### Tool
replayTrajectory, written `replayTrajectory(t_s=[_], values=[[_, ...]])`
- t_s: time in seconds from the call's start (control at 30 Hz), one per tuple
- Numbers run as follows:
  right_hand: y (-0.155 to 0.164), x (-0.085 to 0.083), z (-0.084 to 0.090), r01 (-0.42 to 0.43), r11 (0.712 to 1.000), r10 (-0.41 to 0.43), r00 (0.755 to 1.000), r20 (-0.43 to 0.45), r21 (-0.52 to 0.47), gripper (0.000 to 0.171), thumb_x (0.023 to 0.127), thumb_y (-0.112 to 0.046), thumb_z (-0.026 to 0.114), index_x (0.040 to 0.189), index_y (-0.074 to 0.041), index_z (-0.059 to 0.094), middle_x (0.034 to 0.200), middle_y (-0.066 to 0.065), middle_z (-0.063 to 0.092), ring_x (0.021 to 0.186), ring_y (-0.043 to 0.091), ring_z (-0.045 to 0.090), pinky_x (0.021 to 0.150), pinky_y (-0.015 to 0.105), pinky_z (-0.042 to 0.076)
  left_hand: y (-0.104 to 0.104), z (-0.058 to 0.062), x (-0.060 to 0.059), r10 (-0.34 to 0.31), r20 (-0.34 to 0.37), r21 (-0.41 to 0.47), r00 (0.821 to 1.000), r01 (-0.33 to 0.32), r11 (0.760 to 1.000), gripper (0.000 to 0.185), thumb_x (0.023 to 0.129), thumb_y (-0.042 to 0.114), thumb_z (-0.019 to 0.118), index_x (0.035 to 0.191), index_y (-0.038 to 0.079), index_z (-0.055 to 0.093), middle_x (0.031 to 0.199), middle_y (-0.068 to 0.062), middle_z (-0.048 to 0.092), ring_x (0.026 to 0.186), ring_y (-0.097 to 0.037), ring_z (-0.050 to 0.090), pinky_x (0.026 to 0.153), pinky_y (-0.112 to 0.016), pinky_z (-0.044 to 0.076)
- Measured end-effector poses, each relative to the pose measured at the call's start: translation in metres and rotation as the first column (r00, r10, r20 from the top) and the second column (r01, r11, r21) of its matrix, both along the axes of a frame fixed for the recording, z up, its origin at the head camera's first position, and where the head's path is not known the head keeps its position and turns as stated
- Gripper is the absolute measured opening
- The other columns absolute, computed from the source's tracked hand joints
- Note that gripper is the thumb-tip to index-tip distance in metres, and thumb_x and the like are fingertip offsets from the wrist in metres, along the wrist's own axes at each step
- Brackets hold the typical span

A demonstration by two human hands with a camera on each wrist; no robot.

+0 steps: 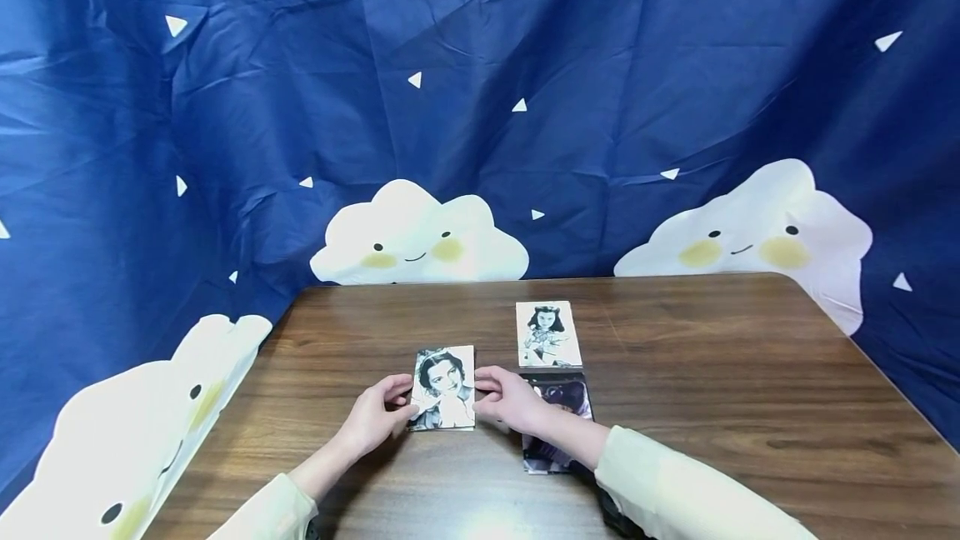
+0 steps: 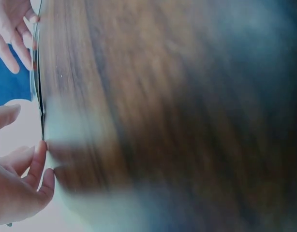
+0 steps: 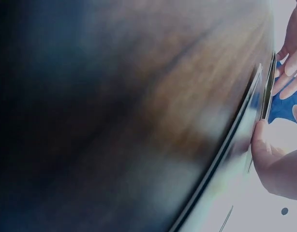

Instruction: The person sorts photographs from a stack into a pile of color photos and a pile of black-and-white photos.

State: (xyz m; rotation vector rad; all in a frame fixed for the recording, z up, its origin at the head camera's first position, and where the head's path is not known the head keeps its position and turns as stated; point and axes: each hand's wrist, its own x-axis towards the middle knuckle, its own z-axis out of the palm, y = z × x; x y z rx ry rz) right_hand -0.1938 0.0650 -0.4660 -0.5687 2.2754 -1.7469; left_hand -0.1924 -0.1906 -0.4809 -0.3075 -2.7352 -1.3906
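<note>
Fingertips of the left hand [image 1: 372,417] and the right hand [image 1: 512,400] are pinched on the two side edges of a black-and-white portrait photo [image 1: 444,387], which is held between them just above the wooden table [image 1: 712,390]. A dark photo [image 1: 558,427] is partly covered by the right wrist. Beyond it, flat on the table, a second portrait photo [image 1: 548,334] is seen.
</note>
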Motion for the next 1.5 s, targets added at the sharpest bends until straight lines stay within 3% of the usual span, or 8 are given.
replayTrajectory(t_s=[0.17, 0.37, 0.6, 0.77, 1.0, 1.2, 1.5], values=[[-0.001, 0.0, -0.001, 0.003, 1.0, -0.003, 1.0, 0.005, -0.004, 0.053, 0.083, 0.007, 0.067, 0.128, 0.02, 0.042, 0.123, 0.038, 0.053, 0.096, 0.039, 0.065, 0.085, 0.037, 0.052, 0.003, 0.0, 0.001, 0.007, 0.018, 0.015, 1.0, -0.007, 1.0, 0.042, 0.08, 0.004, 0.077, 0.118, -0.006, 0.062, 0.113, -0.018, 0.068, 0.085, -0.02, 0.065, 0.082, -0.032, 0.049], [-0.002, -0.003, -0.005, 0.025, 1.0, -0.025, 1.0, -0.001, 0.011, 0.053, 0.083, 0.005, 0.068, 0.129, 0.018, 0.044, 0.122, 0.035, 0.056, 0.097, 0.038, 0.064, 0.086, 0.038, 0.052, 0.007, 0.001, 0.002, 0.026, -0.02, 0.026, 0.999, -0.025, 0.999, 0.037, 0.081, 0.003, 0.076, 0.115, -0.005, 0.064, 0.109, -0.018, 0.069, 0.085, -0.021, 0.066, 0.084, -0.036, 0.049], [-0.003, -0.003, -0.004, 0.071, 0.996, -0.068, 0.996, -0.06, 0.055, 0.051, 0.083, 0.001, 0.07, 0.127, 0.014, 0.049, 0.116, 0.029, 0.062, 0.084, 0.029, 0.065, 0.076, 0.033, 0.053, 0.008, 0.006, 0.002, 0.04, -0.063, 0.072, 0.997, -0.036, 0.997, 0.031, 0.082, -0.003, 0.073, 0.112, -0.007, 0.065, 0.106, -0.019, 0.069, 0.093, -0.029, 0.067, 0.086, -0.043, 0.05], [-0.003, -0.004, -0.001, 0.111, 0.992, -0.107, 0.991, -0.078, 0.055, 0.049, 0.082, 0.001, 0.07, 0.125, 0.013, 0.051, 0.111, 0.026, 0.065, 0.08, 0.027, 0.065, 0.074, 0.032, 0.052, 0.009, 0.006, 0.001, 0.057, -0.069, 0.108, 0.996, -0.049, 0.993, 0.031, 0.08, -0.009, 0.072, 0.11, -0.007, 0.065, 0.103, -0.019, 0.07, 0.088, -0.026, 0.068, 0.083, -0.039, 0.052], [-0.004, -0.004, 0.0, 0.142, 0.99, -0.142, 0.989, -0.036, 0.005, 0.047, 0.082, 0.005, 0.068, 0.124, 0.014, 0.051, 0.112, 0.027, 0.063, 0.085, 0.032, 0.067, 0.075, 0.033, 0.054, 0.012, 0.006, -0.001, 0.09, -0.032, 0.214, 0.995, -0.081, 0.973, 0.036, 0.077, -0.015, 0.07, 0.112, -0.007, 0.065, 0.107, -0.022, 0.068, 0.079, -0.021, 0.068, 0.07, -0.021, 0.051], [-0.004, -0.006, 0.0, 0.201, 0.979, -0.202, 0.979, -0.028, -0.023, 0.046, 0.08, 0.008, 0.068, 0.123, 0.015, 0.054, 0.107, 0.023, 0.064, 0.085, 0.029, 0.068, 0.068, 0.026, 0.053, 0.021, 0.01, 0.001, 0.104, 0.01, 0.31, 0.995, -0.102, 0.945, 0.037, 0.077, -0.016, 0.068, 0.113, -0.008, 0.064, 0.11, -0.024, 0.067, 0.075, -0.02, 0.067, 0.057, -0.023, 0.052], [0.001, -0.011, 0.0, 0.252, 0.966, -0.254, 0.966, -0.04, -0.057, 0.049, 0.077, 0.011, 0.071, 0.123, 0.016, 0.055, 0.093, 0.011, 0.061, 0.07, 0.016, 0.063, 0.06, 0.02, 0.05, 0.033, 0.016, 0.003, 0.117, -0.01, 0.346, 0.993, -0.106, 0.932, 0.037, 0.077, -0.014, 0.069, 0.113, -0.006, 0.065, 0.113, -0.024, 0.065, 0.072, -0.014, 0.064, 0.058, -0.022, 0.052]])
